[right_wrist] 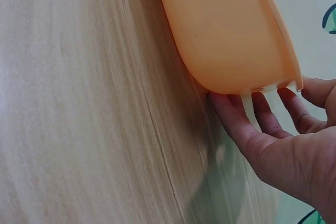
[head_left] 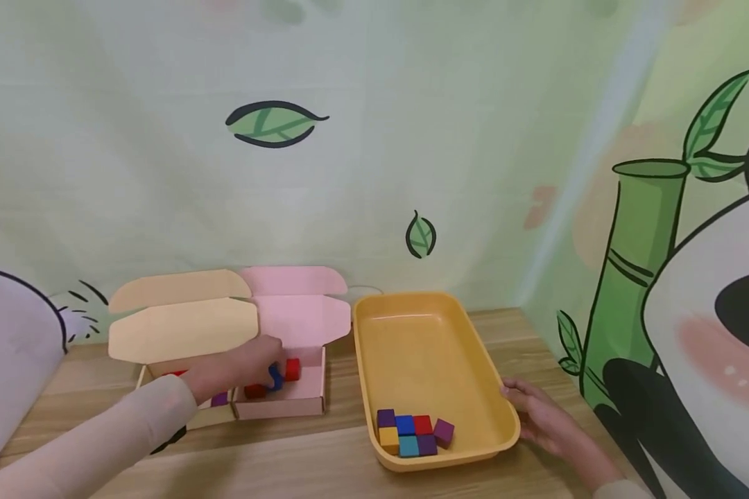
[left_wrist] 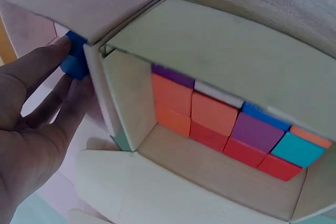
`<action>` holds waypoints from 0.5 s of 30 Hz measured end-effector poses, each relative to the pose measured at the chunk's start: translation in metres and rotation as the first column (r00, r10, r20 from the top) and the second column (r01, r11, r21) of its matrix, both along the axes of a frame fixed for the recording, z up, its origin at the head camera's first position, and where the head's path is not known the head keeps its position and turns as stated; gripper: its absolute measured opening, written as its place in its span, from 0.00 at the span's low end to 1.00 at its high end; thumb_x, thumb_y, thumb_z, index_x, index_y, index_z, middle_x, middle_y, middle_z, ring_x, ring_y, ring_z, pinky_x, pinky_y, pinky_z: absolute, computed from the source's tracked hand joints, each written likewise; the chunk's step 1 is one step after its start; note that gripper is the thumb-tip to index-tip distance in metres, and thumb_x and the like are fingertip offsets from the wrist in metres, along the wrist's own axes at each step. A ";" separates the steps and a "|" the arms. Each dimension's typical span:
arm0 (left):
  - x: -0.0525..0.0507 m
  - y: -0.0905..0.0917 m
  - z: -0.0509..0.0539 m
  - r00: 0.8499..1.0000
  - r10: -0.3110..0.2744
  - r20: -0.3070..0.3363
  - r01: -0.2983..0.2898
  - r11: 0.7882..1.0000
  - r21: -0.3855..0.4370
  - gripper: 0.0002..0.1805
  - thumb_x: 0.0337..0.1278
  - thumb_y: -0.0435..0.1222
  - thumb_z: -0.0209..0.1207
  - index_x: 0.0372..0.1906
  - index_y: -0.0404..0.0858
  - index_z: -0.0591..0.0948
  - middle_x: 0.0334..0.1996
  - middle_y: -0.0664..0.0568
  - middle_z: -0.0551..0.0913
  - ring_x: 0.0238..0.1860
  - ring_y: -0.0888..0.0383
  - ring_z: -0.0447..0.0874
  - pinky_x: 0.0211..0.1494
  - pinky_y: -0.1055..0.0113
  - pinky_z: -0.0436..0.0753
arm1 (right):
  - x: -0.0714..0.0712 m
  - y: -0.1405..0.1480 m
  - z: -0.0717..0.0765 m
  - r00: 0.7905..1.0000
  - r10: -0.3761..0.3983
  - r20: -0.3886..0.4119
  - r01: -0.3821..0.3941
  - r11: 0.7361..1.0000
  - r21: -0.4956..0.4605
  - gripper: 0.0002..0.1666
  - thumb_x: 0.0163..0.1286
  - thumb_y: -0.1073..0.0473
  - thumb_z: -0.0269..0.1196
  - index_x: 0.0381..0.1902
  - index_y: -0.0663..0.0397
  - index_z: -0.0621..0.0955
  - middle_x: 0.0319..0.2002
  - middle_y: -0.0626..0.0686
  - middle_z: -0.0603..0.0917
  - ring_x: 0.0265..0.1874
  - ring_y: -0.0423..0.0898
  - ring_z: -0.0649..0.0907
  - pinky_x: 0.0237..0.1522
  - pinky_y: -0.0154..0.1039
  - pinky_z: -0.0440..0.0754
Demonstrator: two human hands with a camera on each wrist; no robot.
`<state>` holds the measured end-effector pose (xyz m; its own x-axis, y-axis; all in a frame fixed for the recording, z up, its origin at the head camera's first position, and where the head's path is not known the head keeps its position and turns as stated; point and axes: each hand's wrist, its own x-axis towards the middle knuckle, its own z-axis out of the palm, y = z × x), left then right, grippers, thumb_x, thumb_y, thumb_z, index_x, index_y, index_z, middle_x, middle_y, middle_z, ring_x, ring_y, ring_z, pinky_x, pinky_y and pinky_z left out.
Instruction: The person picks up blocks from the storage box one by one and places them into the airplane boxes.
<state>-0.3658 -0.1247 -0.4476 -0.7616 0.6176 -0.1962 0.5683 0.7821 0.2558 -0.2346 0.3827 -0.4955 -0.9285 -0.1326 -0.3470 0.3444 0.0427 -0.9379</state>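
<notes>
My left hand (head_left: 252,357) reaches into the open pink box (head_left: 312,402) and pinches blue cubes (left_wrist: 76,56) between thumb and fingers; how many is hard to tell. Beside the hand in that box are a red cube (head_left: 292,369) and a darker red one (head_left: 255,391). My right hand (head_left: 546,419) holds the right side of the yellow tray (head_left: 437,360), thumb at the rim and fingers against the outer wall (right_wrist: 231,40). Several cubes lie grouped at the tray's near left corner, among them a teal cube (head_left: 408,445) and a slightly turned purple one (head_left: 444,433).
Left of the pink box stands an open cream box (left_wrist: 220,182), its lid (head_left: 184,329) leaning back. Inside are stacked cubes, including an orange cube (left_wrist: 212,113) and a purple cube (left_wrist: 257,129). A printed cloth (head_left: 374,173) hangs behind the wooden table (head_left: 299,457).
</notes>
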 end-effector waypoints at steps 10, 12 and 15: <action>0.009 -0.003 -0.014 0.982 -0.114 -0.150 0.116 0.993 0.008 0.10 0.48 0.25 0.72 0.24 0.41 0.85 0.28 0.55 0.73 0.30 0.58 0.69 0.33 0.67 0.73 | -0.002 0.000 0.001 1.000 0.024 -0.005 -0.024 0.999 -0.025 0.37 0.80 0.48 0.54 0.73 0.66 0.57 0.56 0.60 0.79 0.50 0.51 0.84 0.47 0.51 0.86; 0.010 -0.003 -0.017 0.973 -0.129 -0.194 0.133 0.991 0.010 0.10 0.49 0.25 0.71 0.22 0.41 0.84 0.27 0.55 0.71 0.29 0.58 0.68 0.30 0.68 0.70 | -0.002 0.001 0.001 1.000 0.029 -0.007 -0.029 0.999 -0.032 0.35 0.80 0.48 0.54 0.72 0.66 0.58 0.55 0.59 0.79 0.48 0.51 0.84 0.46 0.50 0.86; 0.011 -0.002 -0.018 0.965 -0.137 -0.224 0.144 0.990 0.016 0.10 0.48 0.24 0.71 0.22 0.40 0.85 0.27 0.55 0.70 0.28 0.59 0.68 0.30 0.69 0.70 | -0.002 0.003 0.000 0.999 0.035 -0.003 -0.035 0.999 -0.042 0.34 0.81 0.48 0.53 0.71 0.65 0.58 0.53 0.58 0.79 0.48 0.51 0.84 0.45 0.50 0.86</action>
<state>-0.3545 -0.1263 -0.4655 -0.6893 0.7243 -0.0113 0.7168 0.6842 0.1344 -0.2367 0.3855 -0.4951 -0.9237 -0.1793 -0.3386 0.3416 0.0153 -0.9397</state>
